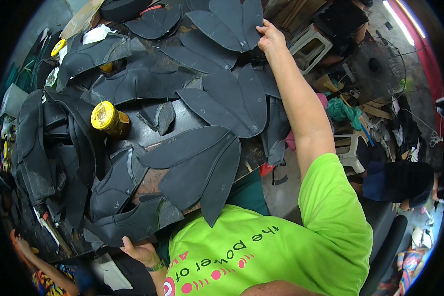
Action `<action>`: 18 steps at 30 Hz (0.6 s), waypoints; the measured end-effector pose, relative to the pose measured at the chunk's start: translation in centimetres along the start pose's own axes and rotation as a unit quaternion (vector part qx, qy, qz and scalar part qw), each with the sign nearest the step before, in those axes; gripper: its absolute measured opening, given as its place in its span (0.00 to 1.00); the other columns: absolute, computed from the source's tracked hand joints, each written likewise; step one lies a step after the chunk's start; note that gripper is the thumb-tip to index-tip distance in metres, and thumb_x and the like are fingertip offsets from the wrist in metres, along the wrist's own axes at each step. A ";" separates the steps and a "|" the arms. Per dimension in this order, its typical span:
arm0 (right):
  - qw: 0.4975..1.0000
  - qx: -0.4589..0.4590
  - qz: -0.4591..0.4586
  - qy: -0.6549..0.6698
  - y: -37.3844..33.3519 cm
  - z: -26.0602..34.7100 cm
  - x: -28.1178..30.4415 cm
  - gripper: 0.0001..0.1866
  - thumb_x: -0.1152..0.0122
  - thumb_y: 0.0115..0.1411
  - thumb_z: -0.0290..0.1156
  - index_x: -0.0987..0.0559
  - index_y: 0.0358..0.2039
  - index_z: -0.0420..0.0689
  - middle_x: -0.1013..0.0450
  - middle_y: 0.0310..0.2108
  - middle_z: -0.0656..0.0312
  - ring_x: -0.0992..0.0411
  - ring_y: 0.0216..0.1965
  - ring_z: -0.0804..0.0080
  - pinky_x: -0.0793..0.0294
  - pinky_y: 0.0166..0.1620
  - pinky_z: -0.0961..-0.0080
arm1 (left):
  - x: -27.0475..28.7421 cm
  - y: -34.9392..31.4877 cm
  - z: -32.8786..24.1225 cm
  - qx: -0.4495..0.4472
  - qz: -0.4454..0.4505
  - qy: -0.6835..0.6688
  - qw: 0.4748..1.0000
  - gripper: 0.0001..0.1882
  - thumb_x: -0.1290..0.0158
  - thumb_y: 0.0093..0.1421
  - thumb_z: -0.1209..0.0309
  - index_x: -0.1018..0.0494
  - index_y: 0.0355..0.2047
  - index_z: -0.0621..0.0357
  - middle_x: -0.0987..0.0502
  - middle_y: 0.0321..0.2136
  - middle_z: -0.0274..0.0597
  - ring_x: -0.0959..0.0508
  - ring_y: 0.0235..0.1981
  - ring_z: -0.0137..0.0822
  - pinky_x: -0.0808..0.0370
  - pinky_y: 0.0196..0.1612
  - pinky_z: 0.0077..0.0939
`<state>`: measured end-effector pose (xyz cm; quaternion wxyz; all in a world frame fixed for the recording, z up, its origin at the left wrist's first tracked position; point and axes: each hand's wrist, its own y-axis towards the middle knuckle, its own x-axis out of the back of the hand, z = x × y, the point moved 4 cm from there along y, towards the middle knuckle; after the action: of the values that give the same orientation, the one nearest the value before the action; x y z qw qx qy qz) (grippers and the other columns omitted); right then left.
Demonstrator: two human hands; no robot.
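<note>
My right hand (272,37) reaches far out over the table, thumb and fingers pinched on the right edge of a black foam panel (227,22) with leaf-shaped lobes and seam lines. At the near left, my left hand (140,251) grips the lower edge of a curved, stitched black foam piece (128,219), its thumb on top and its other fingers mostly hidden beneath. Between my hands lie a large lobed foam panel (197,163) and another lobed panel (227,101), both with pale markings. A small foam offcut (164,117) rests on the dark tabletop (140,130).
A yellow-lidded can (111,120) stands among the foam pieces. Curved black pieces (39,143) are heaped at the left. Right of the table are a white plastic stool (311,47), a fan (375,64) and a green bag (343,111). Another person's arm (47,266) shows at lower left.
</note>
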<state>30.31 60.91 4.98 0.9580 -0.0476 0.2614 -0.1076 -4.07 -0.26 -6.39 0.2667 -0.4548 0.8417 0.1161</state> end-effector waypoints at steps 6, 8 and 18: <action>0.999 0.038 0.001 0.025 1.2 0.1 0.1 0.26 0.59 0.67 0.12 0.36 0.65 0.42 0.37 0.63 0.49 0.34 0.61 0.50 0.37 0.66 0.46 | 0.3 -0.1 0.1 -0.005 0.004 0.013 1.000 0.23 0.49 0.65 0.64 0.29 0.57 0.62 0.25 0.55 0.43 0.25 0.54 0.40 0.31 0.60 0.40; 0.998 0.041 -0.010 0.044 1.6 0.0 0.1 0.27 0.59 0.63 0.10 0.33 0.62 0.39 0.33 0.59 0.50 0.31 0.55 0.54 0.32 0.62 0.52 | 0.2 -0.1 0.0 -0.005 0.013 0.003 1.000 0.23 0.50 0.65 0.64 0.30 0.57 0.62 0.25 0.55 0.44 0.25 0.54 0.40 0.31 0.61 0.40; 0.986 0.076 -0.059 0.134 3.9 2.3 1.3 0.29 0.56 0.61 0.08 0.31 0.62 0.40 0.32 0.57 0.51 0.30 0.53 0.57 0.33 0.62 0.54 | 0.2 -0.1 0.0 -0.009 0.004 0.023 1.000 0.23 0.50 0.65 0.64 0.30 0.58 0.62 0.25 0.55 0.44 0.26 0.54 0.41 0.31 0.61 0.40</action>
<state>33.31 64.51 5.77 0.9072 0.0247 0.3749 -0.1892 -4.09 -0.43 -6.46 0.2429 -0.4567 0.8481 0.1147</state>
